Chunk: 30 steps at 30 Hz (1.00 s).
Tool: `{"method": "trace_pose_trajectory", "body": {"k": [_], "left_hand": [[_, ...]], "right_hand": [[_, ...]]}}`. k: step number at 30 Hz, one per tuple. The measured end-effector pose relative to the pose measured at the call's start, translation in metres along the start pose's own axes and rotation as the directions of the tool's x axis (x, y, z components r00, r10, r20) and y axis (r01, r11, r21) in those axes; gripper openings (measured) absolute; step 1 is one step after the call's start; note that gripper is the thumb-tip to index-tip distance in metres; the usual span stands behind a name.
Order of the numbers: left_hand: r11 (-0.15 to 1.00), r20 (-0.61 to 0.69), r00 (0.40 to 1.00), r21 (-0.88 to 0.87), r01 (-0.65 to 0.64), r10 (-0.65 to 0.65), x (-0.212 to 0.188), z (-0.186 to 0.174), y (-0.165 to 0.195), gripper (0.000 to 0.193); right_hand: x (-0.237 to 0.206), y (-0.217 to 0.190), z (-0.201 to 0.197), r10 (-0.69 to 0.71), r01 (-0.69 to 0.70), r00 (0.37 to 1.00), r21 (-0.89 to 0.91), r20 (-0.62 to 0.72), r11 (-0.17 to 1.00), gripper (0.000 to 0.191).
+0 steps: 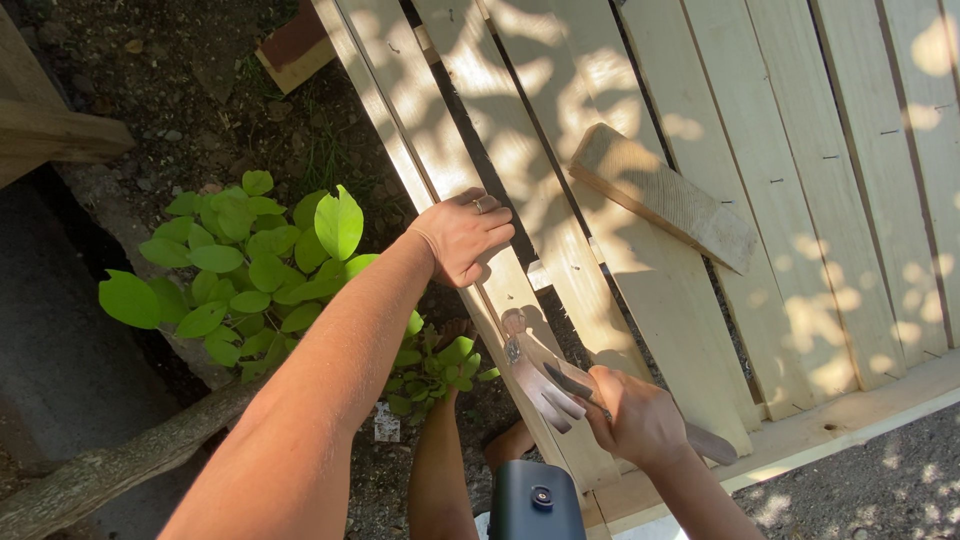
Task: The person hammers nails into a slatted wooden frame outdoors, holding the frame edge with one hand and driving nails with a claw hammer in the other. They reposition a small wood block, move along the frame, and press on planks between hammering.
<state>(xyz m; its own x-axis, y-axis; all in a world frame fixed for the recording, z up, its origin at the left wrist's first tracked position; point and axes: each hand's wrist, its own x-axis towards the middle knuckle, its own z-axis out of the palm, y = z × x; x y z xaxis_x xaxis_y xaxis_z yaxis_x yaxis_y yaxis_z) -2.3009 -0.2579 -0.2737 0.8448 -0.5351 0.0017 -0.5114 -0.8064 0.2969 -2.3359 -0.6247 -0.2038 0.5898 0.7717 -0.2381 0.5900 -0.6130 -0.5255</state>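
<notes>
My left hand (465, 237), with a ring on one finger, rests fingers down on a pale wooden slat (440, 160) of a slatted panel lying on the ground. My right hand (640, 415) grips the handle of a claw hammer (535, 360). The hammer's head points up-left and sits over the same slat, just below my left hand. The slat lies at the panel's left edge, with a dark gap beside it.
A loose short board (665, 195) lies across the panel's slats (780, 180). A leafy green plant (255, 265) grows left of the panel, beside a log (110, 470) and bare dirt. A dark device (535, 500) hangs at my chest, above my leg.
</notes>
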Motion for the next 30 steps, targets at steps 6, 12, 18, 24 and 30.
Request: {"method": "trace_pose_trajectory", "body": {"k": [6,12,18,24,30], "left_hand": [[1.000,0.011,1.000,-0.003,0.002,-0.002,-0.001,0.003,0.000,0.054],[1.000,0.004,1.000,0.013,-0.003,0.003,-0.001,0.005,-0.002,0.055],[1.000,0.064,0.998,-0.017,0.023,-0.022,-0.001,0.003,-0.002,0.054],[1.000,0.011,1.000,-0.025,0.000,0.000,-0.003,0.005,-0.002,0.054],[0.999,-0.004,1.000,-0.042,-0.007,0.007,-0.003,0.005,0.000,0.052]], "right_hand": [[0.016,0.014,-0.002,-0.053,0.067,0.992,-0.121,0.115,0.990,0.032],[0.022,0.017,-0.003,-0.206,0.221,0.974,-0.174,0.097,0.960,0.033],[0.026,0.018,-0.004,-0.062,0.093,0.986,-0.200,0.155,0.975,0.032],[0.016,0.017,-0.011,-0.096,0.103,0.990,-0.074,0.099,0.992,0.042],[0.038,0.010,-0.005,0.051,-0.040,0.992,-0.095,0.116,0.995,0.027]]}}
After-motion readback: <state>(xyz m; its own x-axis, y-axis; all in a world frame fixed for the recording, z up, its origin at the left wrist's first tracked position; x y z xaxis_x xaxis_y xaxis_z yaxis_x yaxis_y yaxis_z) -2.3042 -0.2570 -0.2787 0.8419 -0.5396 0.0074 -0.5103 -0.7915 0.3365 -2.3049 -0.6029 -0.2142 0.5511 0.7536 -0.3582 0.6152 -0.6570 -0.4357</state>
